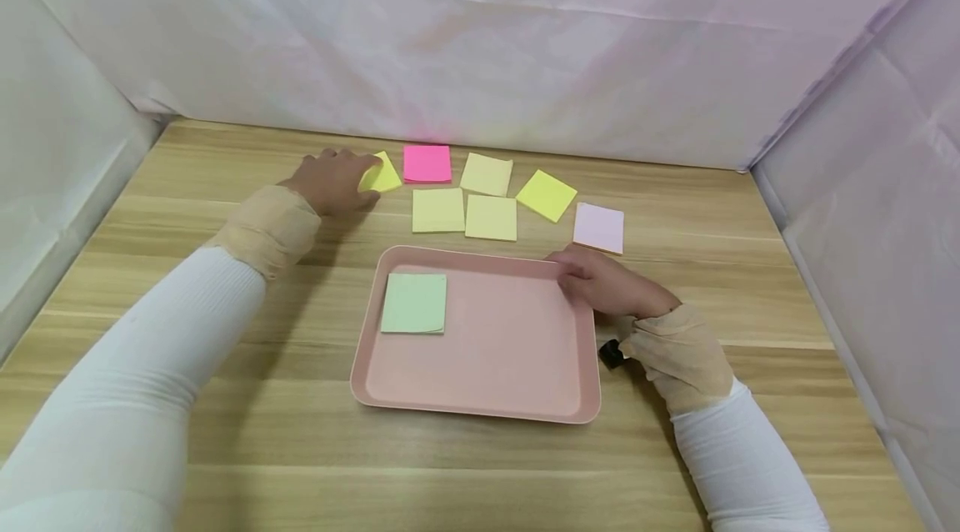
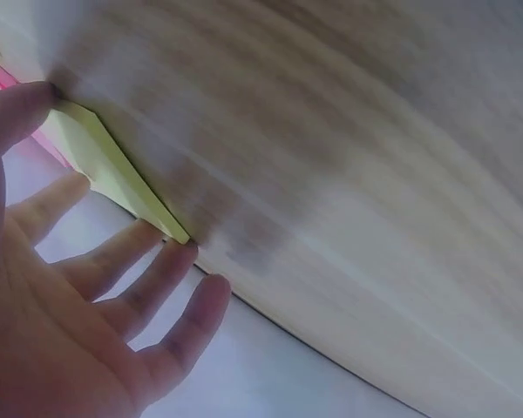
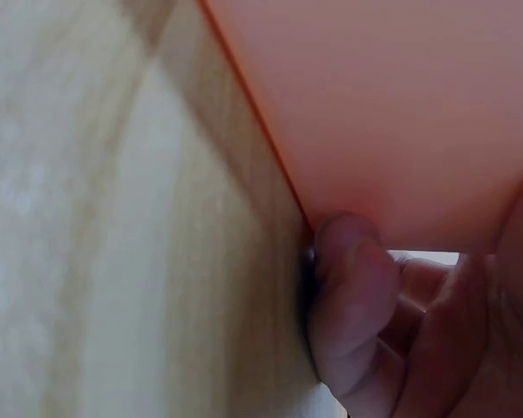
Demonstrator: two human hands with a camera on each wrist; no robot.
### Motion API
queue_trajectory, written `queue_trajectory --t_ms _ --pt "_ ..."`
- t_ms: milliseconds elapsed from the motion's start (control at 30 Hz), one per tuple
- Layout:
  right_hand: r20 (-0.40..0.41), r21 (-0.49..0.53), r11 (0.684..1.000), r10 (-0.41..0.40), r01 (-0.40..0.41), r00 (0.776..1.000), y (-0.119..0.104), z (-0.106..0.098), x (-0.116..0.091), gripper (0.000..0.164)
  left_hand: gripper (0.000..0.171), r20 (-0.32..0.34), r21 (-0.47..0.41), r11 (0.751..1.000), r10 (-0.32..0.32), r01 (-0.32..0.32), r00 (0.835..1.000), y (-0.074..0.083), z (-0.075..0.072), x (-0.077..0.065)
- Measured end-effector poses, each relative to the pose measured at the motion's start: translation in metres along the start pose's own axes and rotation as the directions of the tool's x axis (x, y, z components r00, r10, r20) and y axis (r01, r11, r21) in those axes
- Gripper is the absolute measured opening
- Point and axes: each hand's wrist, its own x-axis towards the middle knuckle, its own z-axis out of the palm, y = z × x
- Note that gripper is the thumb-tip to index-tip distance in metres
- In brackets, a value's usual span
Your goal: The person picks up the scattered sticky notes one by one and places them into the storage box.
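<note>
Near far edge of worktop [image 1: 300, 449], left of middle: yellow pad [image 1: 386, 175], pinched between thumb and fingertips of left hand [image 1: 330, 182].
Far-right corner of pink tray [image 1: 510, 332]: gripped by right hand [image 1: 611, 282].
Yellow pad handling: judged light, loose-leaved; best held across opposite edges, full thickness.

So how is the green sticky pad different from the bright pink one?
Colour: the green pad is pale and minty, while the pink pad is very bright.
Place: the green pad lies inside the tray, but the pink pad lies on the table.
Neighbours: the green pad is alone in there, while the pink pad is beside the yellow pad that the left hand is pinching.
Both look squarish and lie flat.
</note>
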Motion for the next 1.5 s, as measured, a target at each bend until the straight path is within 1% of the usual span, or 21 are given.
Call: queue_trajectory --t_ms 67,100,200,300,400,533,633,867,1133,1267,1400,1500 --pt "0.007 -0.001 1.000 -0.002 0.002 1.000 -0.003 -0.001 0.000 0.027 0.060 -0.004 0.005 1.000 -0.009 0.009 1.000 0.001 0.001 -0.001" --pt "0.007 -0.003 1.000 -0.004 0.004 1.000 0.000 0.000 0.000 0.027 0.061 -0.008 0.006 1.000 -0.013 0.013 1.000 0.001 0.001 -0.002" --pt "0.002 -0.019 1.000 -0.009 0.009 1.000 0.013 0.002 0.002 0.028 0.065 -0.025 0.016 1.000 -0.016 0.017 1.000 0.001 0.002 -0.003" --pt "-0.005 -0.028 1.000 -0.011 0.011 1.000 0.028 0.004 0.004 0.028 0.067 -0.053 0.025 1.000 -0.004 0.006 0.999 -0.001 0.002 -0.003" --pt "0.000 -0.027 1.000 -0.012 0.012 1.000 0.035 0.004 0.004 0.029 0.068 -0.078 0.041 0.999 0.013 -0.010 0.997 -0.003 0.003 -0.003" --pt "0.001 -0.017 1.000 -0.022 0.022 1.000 0.037 0.004 0.005 0.030 0.069 -0.088 0.051 0.998 0.025 -0.021 0.996 -0.002 0.004 -0.005" --pt "-0.001 -0.016 0.999 -0.033 0.033 0.999 0.037 0.004 0.005 0.030 0.071 -0.077 0.059 0.998 0.020 -0.015 0.997 0.000 0.004 -0.008" --pt "-0.004 -0.006 1.000 -0.017 0.017 1.000 0.036 0.004 0.007 0.029 0.074 -0.062 0.087 0.996 0.005 0.000 0.998 0.004 0.004 -0.016" --pt "-0.003 -0.009 1.000 -0.019 0.019 1.000 0.038 0.003 0.008 0.030 0.076 -0.057 0.057 0.998 0.019 -0.016 0.998 0.006 0.003 -0.024" --pt "-0.007 -0.008 1.000 -0.022 0.022 1.000 0.038 0.003 0.008 0.029 0.078 -0.059 0.041 0.998 0.045 -0.042 0.997 0.012 -0.002 -0.028" --pt "-0.003 -0.011 1.000 -0.028 0.028 1.000 0.037 0.003 0.008 0.029 0.076 -0.090 0.036 0.996 0.090 -0.087 0.992 0.024 -0.008 -0.036" --pt "-0.003 -0.009 0.999 -0.034 0.034 0.999 0.035 0.003 0.008 0.029 0.074 -0.123 0.036 0.992 0.125 -0.122 0.984 0.034 -0.011 -0.043"
